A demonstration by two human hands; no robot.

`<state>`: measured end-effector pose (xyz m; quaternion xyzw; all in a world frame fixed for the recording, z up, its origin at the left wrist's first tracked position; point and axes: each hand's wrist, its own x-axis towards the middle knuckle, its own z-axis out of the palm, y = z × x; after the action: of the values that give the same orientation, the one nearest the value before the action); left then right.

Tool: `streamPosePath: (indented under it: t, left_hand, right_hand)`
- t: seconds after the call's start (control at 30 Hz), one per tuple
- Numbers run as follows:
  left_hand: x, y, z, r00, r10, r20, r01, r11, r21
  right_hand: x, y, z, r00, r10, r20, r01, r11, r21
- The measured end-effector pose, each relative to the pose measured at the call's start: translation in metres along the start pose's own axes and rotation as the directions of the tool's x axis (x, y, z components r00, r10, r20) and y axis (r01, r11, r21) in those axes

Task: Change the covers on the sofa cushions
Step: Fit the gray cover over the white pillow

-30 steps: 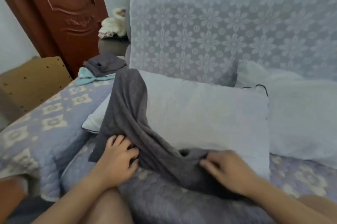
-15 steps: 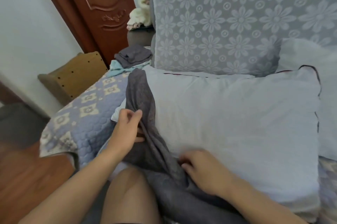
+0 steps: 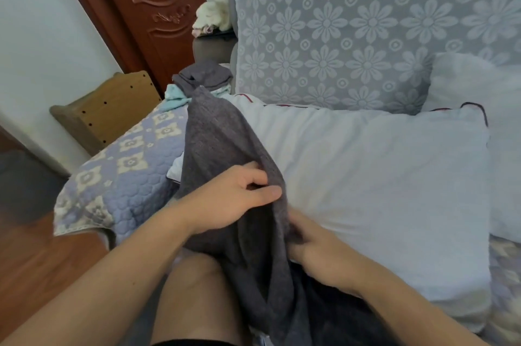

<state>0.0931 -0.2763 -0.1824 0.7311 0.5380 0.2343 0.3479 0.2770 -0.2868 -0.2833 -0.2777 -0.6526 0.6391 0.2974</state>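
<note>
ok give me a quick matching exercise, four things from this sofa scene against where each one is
Things:
1. grey cover
2. white cushion
3. folded clothes
4. wooden door

Places:
A. far end of the seat, in a pile
B. behind the sofa, top left
C. held by left hand and right hand
D. lying on the seat below the flowered backrest

Pairs: 1-C, 2-D, 3-A, 4-B
</note>
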Motion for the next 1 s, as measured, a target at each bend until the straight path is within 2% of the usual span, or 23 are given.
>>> streamPosePath:
  t: [0.07, 0.1, 0.13, 0.23, 0.3, 0.37, 0.43, 0.47, 0.53, 0.6, 0.67, 0.7, 0.73, 0.8, 0.83, 0.87, 0.9, 0.93, 0.97, 1.0]
  left_hand:
    - [0.016, -0.009, -0.009, 0.960, 0.180, -0.212, -0.097, 0.931, 0.352]
    - [0.023, -0.018, -0.015, 0.924, 0.242, -0.298, -0.074, 0.874, 0.479]
    - [0.030, -0.029, -0.022, 0.918, 0.216, -0.333, -0.008, 0.849, 0.528]
    - [0.049, -0.073, -0.021, 0.960, -0.066, -0.271, 0.218, 0.782, 0.584]
    - [0.057, -0.095, -0.014, 0.938, -0.168, -0.303, 0.322, 0.745, 0.584]
    - [0.062, -0.102, -0.010, 0.915, -0.178, -0.361, 0.362, 0.755, 0.547]
    - [0.065, -0.101, -0.005, 0.912, -0.117, -0.394, 0.324, 0.794, 0.515]
    - [0.064, -0.100, -0.003, 0.898, -0.084, -0.431, 0.294, 0.845, 0.447]
    - [0.058, -0.107, -0.005, 0.810, -0.072, -0.583, 0.240, 0.946, 0.217]
    - [0.049, -0.124, -0.015, 0.685, -0.241, -0.687, 0.224, 0.968, -0.117]
    - [0.036, -0.137, -0.019, 0.583, -0.495, -0.644, 0.170, 0.850, -0.499]
    - [0.027, -0.140, -0.015, 0.565, -0.584, -0.583, 0.186, 0.779, -0.599]
    - [0.019, -0.143, -0.009, 0.559, -0.649, -0.516, 0.256, 0.727, -0.638]
    - [0.004, -0.153, 0.002, 0.572, -0.706, -0.418, 0.405, 0.685, -0.605]
    - [0.000, -0.156, 0.009, 0.580, -0.712, -0.396, 0.444, 0.684, -0.579]
    - [-0.002, -0.157, 0.015, 0.583, -0.701, -0.411, 0.450, 0.700, -0.555]
    - [0.001, -0.154, 0.020, 0.568, -0.681, -0.461, 0.435, 0.725, -0.534]
    - [0.006, -0.147, 0.025, 0.540, -0.666, -0.514, 0.418, 0.743, -0.523]
    - [0.012, -0.138, 0.032, 0.509, -0.649, -0.566, 0.417, 0.761, -0.497]
    - [0.017, -0.129, 0.035, 0.483, -0.617, -0.622, 0.415, 0.786, -0.458]
  right_hand:
    - [-0.001, 0.002, -0.008, 0.993, 0.099, 0.063, -0.095, 0.994, -0.057]
    - [-0.001, 0.002, -0.013, 0.992, 0.118, 0.045, -0.111, 0.985, -0.134]
    - [-0.001, 0.001, -0.017, 0.992, 0.129, 0.002, -0.126, 0.969, -0.213]
    - [-0.007, -0.007, -0.025, 0.975, 0.171, -0.143, -0.213, 0.904, -0.370]
    - [-0.021, -0.019, -0.036, 0.962, 0.184, -0.202, -0.257, 0.865, -0.432]
    - [-0.039, -0.038, -0.053, 0.950, 0.135, -0.282, -0.248, 0.874, -0.418]
    - [-0.055, -0.052, -0.072, 0.902, 0.039, -0.430, -0.149, 0.963, -0.226]
    - [-0.059, -0.053, -0.080, 0.858, 0.027, -0.513, -0.089, 0.991, -0.098]
    - [-0.058, -0.050, -0.087, 0.792, 0.048, -0.609, -0.019, 0.998, 0.054]
    - [-0.052, -0.037, -0.092, 0.770, 0.092, -0.631, -0.028, 0.993, 0.111]
    - [-0.046, -0.029, -0.096, 0.776, 0.132, -0.617, -0.024, 0.983, 0.179]
    - [-0.043, -0.027, -0.098, 0.780, 0.138, -0.610, -0.028, 0.982, 0.186]
    - [-0.041, -0.024, -0.100, 0.792, 0.123, -0.599, -0.052, 0.989, 0.135]
    - [-0.041, -0.027, -0.101, 0.875, 0.050, -0.482, -0.147, 0.975, -0.167]
    - [-0.041, -0.035, -0.100, 0.927, 0.019, -0.374, -0.147, 0.937, -0.317]
    - [-0.039, -0.040, -0.102, 0.946, -0.024, -0.323, -0.102, 0.924, -0.369]
    - [-0.036, -0.046, -0.105, 0.923, -0.081, -0.376, -0.063, 0.932, -0.357]
    - [-0.032, -0.047, -0.112, 0.840, -0.145, -0.523, -0.042, 0.943, -0.329]
    - [-0.027, -0.046, -0.120, 0.727, -0.183, -0.662, -0.049, 0.948, -0.316]
    - [-0.023, -0.045, -0.127, 0.642, -0.185, -0.744, -0.064, 0.954, -0.292]
